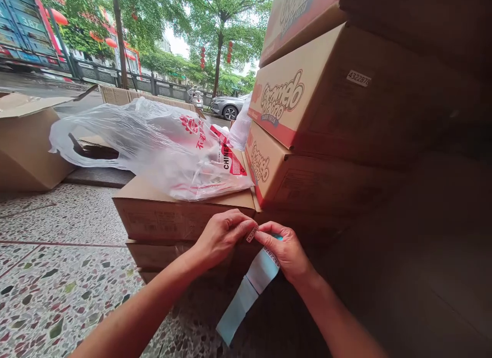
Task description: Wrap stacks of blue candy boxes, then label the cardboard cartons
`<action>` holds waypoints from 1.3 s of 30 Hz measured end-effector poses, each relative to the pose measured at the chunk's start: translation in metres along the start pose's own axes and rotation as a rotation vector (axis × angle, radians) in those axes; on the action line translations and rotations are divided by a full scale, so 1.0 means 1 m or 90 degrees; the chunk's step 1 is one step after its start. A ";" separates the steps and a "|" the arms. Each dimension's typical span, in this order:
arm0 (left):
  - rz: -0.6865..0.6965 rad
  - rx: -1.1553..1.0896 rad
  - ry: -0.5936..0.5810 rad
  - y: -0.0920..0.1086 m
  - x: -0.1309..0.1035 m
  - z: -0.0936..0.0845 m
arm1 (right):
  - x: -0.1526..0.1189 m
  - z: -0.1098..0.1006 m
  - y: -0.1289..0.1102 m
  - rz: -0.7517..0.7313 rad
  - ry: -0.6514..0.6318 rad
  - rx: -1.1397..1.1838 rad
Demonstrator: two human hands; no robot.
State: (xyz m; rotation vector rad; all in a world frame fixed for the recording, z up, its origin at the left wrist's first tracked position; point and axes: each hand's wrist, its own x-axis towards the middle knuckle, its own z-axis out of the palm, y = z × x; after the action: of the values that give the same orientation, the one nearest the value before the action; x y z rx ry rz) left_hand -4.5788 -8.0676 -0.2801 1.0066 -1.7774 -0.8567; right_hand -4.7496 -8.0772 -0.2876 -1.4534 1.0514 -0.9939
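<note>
My left hand (226,234) pinches a small white number label (251,235) between thumb and fingers. Touching the label's other end, my right hand (286,249) is closed on a pale blue label strip (246,291), which hangs down to the left and carries another printed number near my fingers. Both hands meet in front of the low box stack (154,217). A clear plastic bag with red print (154,142) lies on top of that stack. On the dark side of an upper carton (311,91) at the right sits a similar white label (359,78).
Tall stacked cartons fill the right side. An open cardboard box (26,147) stands at the left on the speckled floor (57,271). Beyond are a railing, trees, a parked car (228,106) and a blue truck container (23,27).
</note>
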 end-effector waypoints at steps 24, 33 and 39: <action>-0.218 -0.427 0.053 -0.006 0.006 0.022 | 0.005 0.005 -0.001 0.071 0.134 0.313; -0.169 -0.211 0.101 -0.011 0.006 0.017 | 0.006 0.000 0.007 0.118 0.077 0.257; -0.170 -0.222 0.112 -0.013 0.007 0.012 | 0.009 -0.006 0.008 0.155 0.079 0.278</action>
State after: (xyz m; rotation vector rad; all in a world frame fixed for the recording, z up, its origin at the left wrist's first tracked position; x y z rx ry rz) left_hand -4.5883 -8.0774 -0.2933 1.0630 -1.3062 -1.1593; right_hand -4.7535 -8.0875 -0.2941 -0.8966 0.9947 -1.0656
